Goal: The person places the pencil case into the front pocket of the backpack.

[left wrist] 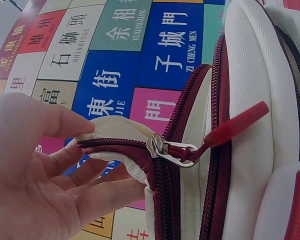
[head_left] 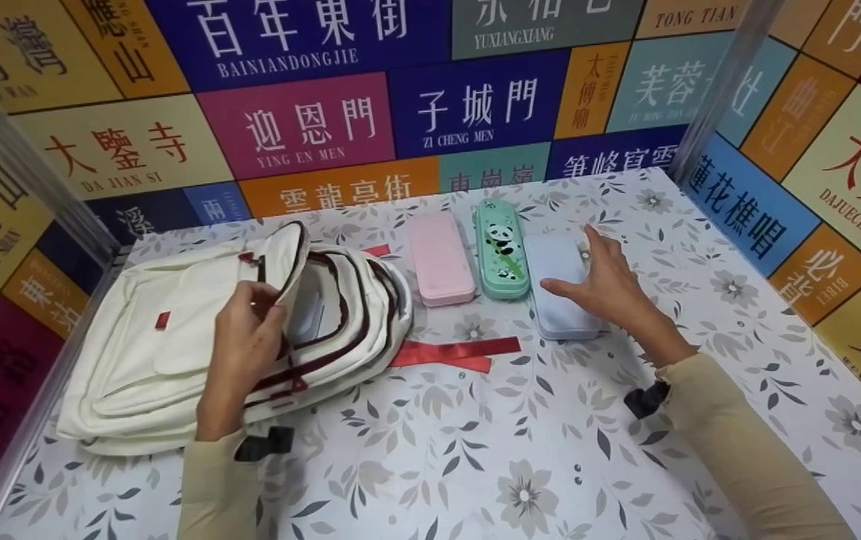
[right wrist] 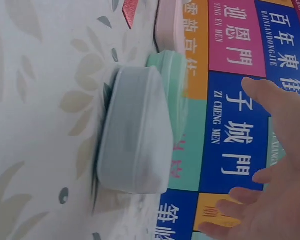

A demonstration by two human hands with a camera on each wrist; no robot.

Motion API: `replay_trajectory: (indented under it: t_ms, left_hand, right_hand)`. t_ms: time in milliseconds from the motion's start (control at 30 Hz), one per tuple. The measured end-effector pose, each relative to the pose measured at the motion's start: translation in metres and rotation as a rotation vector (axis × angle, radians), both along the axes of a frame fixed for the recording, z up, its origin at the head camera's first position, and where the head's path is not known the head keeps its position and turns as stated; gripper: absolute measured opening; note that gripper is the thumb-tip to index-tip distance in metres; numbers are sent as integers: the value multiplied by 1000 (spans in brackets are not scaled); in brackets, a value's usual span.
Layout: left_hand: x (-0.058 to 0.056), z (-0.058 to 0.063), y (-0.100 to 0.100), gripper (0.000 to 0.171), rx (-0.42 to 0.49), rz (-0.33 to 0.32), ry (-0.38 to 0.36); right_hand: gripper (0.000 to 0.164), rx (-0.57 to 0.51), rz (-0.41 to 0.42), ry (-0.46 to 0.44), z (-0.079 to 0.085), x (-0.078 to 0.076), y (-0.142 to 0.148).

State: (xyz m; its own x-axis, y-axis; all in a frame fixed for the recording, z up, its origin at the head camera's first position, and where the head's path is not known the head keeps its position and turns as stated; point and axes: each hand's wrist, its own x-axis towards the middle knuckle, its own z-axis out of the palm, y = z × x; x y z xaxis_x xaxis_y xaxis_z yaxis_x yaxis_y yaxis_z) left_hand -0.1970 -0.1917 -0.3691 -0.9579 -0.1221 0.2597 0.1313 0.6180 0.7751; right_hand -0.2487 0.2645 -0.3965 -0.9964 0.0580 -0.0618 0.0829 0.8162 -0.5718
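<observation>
A cream backpack [head_left: 130, 330] with dark red zip trim lies on the table. My left hand [head_left: 244, 337] pinches the edge of its unzipped front pocket between thumb and fingers. In the left wrist view, a zip pull [left wrist: 237, 124] with a red tab hangs beside that edge. Something pale [head_left: 309, 319] shows inside the opening, its kind unclear. My right hand [head_left: 610, 283], fingers spread, hovers over a pale blue pencil case [head_left: 559, 300]; the right wrist view shows a gap between them. A green panda pencil case [head_left: 502, 251] and a pink pencil case [head_left: 442, 262] lie to its left.
Red straps [head_left: 460, 350] extend from the backpack across the floral tablecloth [head_left: 415, 465]. Panels with large characters [head_left: 295, 120] stand behind the table and at both sides, with metal posts [head_left: 727, 82] at the corners.
</observation>
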Motion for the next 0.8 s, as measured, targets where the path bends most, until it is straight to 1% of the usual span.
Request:
replay_trajectory:
  t_ms: [100,233,433,567,800]
  left_hand:
    - [0,0,0,21,4,1,9]
    - [0,0,0,21,11,0,10]
    - [-1,0,0,20,7,4,24]
    - [-1,-1,-1,19,2,5,30]
    - [0,0,-1,17,9,-5,24]
  right_hand:
    - [126,-10,-10,-75,-6,-3,-1]
    - [131,2,-24,-138,-14,-3,-4]
    - [137,39,-28,-203,-25,1,-7]
    - [140,46,-26,-229,-31,4,-7]
    - [143,67,-35,-300,-33,5,-6]
